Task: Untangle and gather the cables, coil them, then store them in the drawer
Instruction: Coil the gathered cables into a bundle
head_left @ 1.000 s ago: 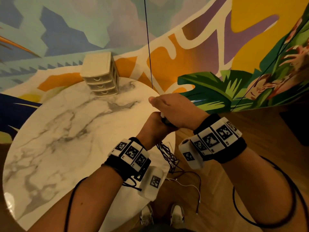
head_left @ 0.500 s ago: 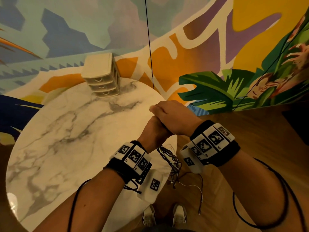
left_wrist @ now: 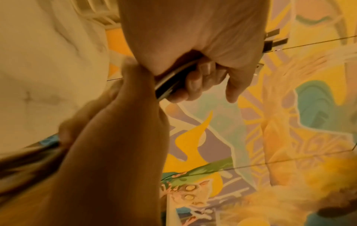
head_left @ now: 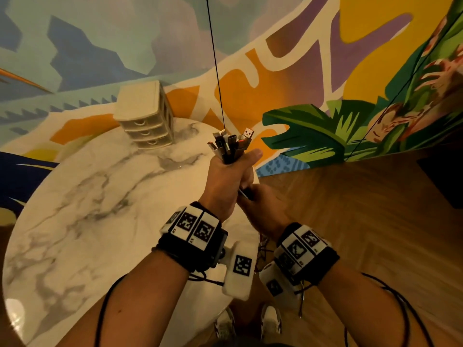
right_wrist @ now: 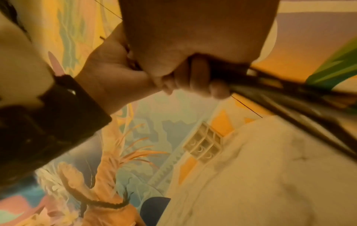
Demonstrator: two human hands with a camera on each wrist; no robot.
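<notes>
My left hand [head_left: 226,176] is raised over the right edge of the marble table [head_left: 87,209] and grips a bundle of cables [head_left: 230,144]. Their USB plugs stick up out of the fist. In the left wrist view its curled fingers [left_wrist: 195,82] wrap the dark cables [left_wrist: 168,87]. Just below it, my right hand [head_left: 258,206] grips the same bundle. In the right wrist view my right hand's fingers [right_wrist: 197,79] close round the cables [right_wrist: 289,97]. The loose strands [head_left: 261,244] hang between my wrists, mostly hidden. A cream three-drawer unit [head_left: 145,118] stands at the table's far edge with all its drawers closed.
A painted mural wall [head_left: 325,71] rises behind the table. A thin black cord [head_left: 216,71] hangs down in front of it, near the plugs. Wooden floor [head_left: 363,221] lies to the right, and my shoes [head_left: 271,321] show beneath the table edge.
My left hand has risen from under my right hand, and the plug ends now stick out above it. My right hand has dropped below the left along the bundle.
</notes>
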